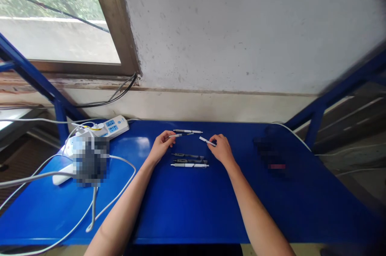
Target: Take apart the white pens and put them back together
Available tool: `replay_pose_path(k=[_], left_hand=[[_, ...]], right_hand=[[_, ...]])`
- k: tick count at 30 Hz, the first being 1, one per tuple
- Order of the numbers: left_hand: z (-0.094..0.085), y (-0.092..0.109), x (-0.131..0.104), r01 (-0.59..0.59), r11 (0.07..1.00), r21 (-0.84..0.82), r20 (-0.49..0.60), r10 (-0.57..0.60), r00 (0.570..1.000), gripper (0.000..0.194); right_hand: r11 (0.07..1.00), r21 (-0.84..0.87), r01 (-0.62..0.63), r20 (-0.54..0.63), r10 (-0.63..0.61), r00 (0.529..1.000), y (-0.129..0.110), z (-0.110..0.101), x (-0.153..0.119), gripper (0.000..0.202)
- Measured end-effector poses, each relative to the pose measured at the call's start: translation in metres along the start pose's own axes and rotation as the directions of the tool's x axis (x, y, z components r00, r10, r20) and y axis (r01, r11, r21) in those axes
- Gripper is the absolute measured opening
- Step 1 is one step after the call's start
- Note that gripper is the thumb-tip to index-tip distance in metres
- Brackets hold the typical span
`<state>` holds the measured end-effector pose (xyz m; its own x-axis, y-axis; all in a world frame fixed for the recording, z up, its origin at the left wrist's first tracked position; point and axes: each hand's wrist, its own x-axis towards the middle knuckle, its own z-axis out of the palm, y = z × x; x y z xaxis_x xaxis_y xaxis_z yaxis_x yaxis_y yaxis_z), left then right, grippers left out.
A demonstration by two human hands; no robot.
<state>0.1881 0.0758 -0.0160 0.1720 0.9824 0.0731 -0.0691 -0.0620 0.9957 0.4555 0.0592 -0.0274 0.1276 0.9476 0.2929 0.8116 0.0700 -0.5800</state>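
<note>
1. Head view, hands. I see both of my bare hands raised just above the blue table (193,207), near its far edge. My left hand (161,143) pinches a pen barrel (180,135) between thumb and fingers, with the barrel pointing right towards the other hand. My right hand (221,148) grips a short white pen part (206,140) at its near end, with the free end pointing left. The two parts are near each other but apart; their tips do not touch.

2. Head view, other pens. One whole pen (187,131) lies on the table just beyond the held parts. Three more pens (189,160) lie side by side between my wrists, parallel to the table's front edge. I touch none of them.

3. Head view, surroundings. A white power strip (113,125) sits at the far left corner, with white cables (114,191) looping over the left side of the table. Two patches, one left and one right, are blurred and I cannot tell what they are.

4. Step in hand. I judge that a pen is either being put together or taken apart, with the halves held separately; I cannot tell which.

5. Next move. If the halves are to be joined, this calls for lining up the two parts on one axis and closing the gap between them without loosening either grip.
</note>
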Motion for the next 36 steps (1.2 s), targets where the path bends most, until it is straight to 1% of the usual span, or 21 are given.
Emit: replay_pose_path(k=[2, 4, 5, 7, 10, 14, 16, 17, 18, 21, 22, 23, 25, 27, 31, 32, 34, 36], left_hand=[[0.0, -0.001, 0.001, 0.001, 1.0, -0.022, -0.008, -0.001, 1.0, 0.03], [0.0, -0.002, 0.001, 0.004, 0.999, -0.045, -0.019, -0.005, 1.0, 0.032], [0.0, -0.002, 0.001, 0.005, 0.998, -0.055, -0.024, -0.007, 1.0, 0.033], [0.001, -0.002, 0.002, 0.008, 0.998, -0.067, -0.03, -0.01, 1.0, 0.033], [0.001, -0.002, 0.002, 0.01, 0.998, -0.057, -0.027, -0.011, 1.0, 0.034], [0.001, -0.002, 0.001, 0.011, 1.0, -0.021, -0.007, -0.011, 1.0, 0.035], [0.001, -0.001, 0.001, 0.015, 1.0, 0.015, 0.011, -0.015, 1.0, 0.035], [0.002, -0.001, 0.0, 0.015, 0.999, 0.039, 0.018, -0.015, 1.0, 0.035], [0.002, 0.0, 0.0, 0.012, 0.998, 0.067, 0.024, -0.013, 1.0, 0.035], [0.003, 0.001, -0.002, 0.003, 0.987, 0.159, 0.03, -0.008, 1.0, 0.041], [0.003, 0.001, -0.002, 0.01, 0.982, 0.191, 0.026, -0.016, 1.0, 0.045], [0.002, 0.001, -0.002, 0.024, 0.975, 0.223, 0.016, -0.028, 0.999, 0.05], [0.002, 0.001, -0.003, 0.054, 0.961, 0.27, -0.014, -0.052, 0.999, 0.057], [0.002, 0.001, -0.004, 0.049, 0.96, 0.276, -0.017, -0.046, 0.999, 0.057], [0.004, 0.003, -0.005, -0.037, 0.984, 0.176, 0.061, 0.027, 0.998, 0.034], [0.005, 0.004, -0.005, -0.054, 0.988, 0.146, 0.071, 0.044, 0.997, 0.033], [0.006, 0.004, -0.005, -0.063, 0.992, 0.108, 0.065, 0.056, 0.996, 0.039], [0.006, 0.002, -0.003, -0.035, 0.994, 0.108, 0.031, 0.031, 0.999, 0.04]], right_hand=[[0.98, 0.192, -0.046, 0.074, 0.032, 0.997, -0.006, -0.003, 0.002, 0.013], [0.918, 0.382, -0.107, 0.15, 0.053, 0.987, -0.012, -0.005, 0.003, 0.023], [0.887, 0.446, -0.122, 0.174, 0.048, 0.984, -0.015, -0.005, 0.003, 0.027], [0.85, 0.512, -0.126, 0.191, 0.03, 0.981, -0.019, -0.005, 0.003, 0.031], [0.836, 0.536, -0.117, 0.198, 0.01, 0.98, -0.023, -0.004, 0.001, 0.033], [0.847, 0.52, -0.116, 0.215, 0.002, 0.977, -0.027, -0.005, -0.001, 0.034], [0.824, 0.549, -0.141, 0.234, 0.01, 0.972, -0.031, -0.006, -0.001, 0.035], [0.789, 0.592, -0.163, 0.249, 0.012, 0.968, -0.032, -0.006, -0.001, 0.035], [0.735, 0.651, -0.189, 0.263, 0.015, 0.965, -0.034, -0.006, -0.002, 0.034], [0.534, 0.808, -0.251, 0.295, 0.003, 0.955, -0.038, -0.004, -0.002, 0.034], [0.494, 0.83, -0.26, 0.304, -0.01, 0.953, -0.039, -0.003, -0.002, 0.033], [0.479, 0.837, -0.265, 0.316, -0.027, 0.948, -0.04, -0.002, -0.002, 0.033], [0.495, 0.826, -0.27, 0.345, -0.065, 0.936, -0.041, -0.001, -0.003, 0.032], [0.519, 0.81, -0.274, 0.366, -0.082, 0.927, -0.041, -0.001, -0.004, 0.032], [0.508, 0.804, -0.31, 0.373, -0.024, 0.928, -0.04, -0.001, -0.003, 0.031], [0.499, 0.805, -0.321, 0.374, -0.006, 0.927, -0.039, -0.001, -0.003, 0.031], [0.481, 0.809, -0.338, 0.377, 0.017, 0.926, -0.038, 0.0, -0.002, 0.031], [0.461, 0.817, -0.346, 0.378, 0.024, 0.926, -0.038, 0.0, -0.002, 0.032]])
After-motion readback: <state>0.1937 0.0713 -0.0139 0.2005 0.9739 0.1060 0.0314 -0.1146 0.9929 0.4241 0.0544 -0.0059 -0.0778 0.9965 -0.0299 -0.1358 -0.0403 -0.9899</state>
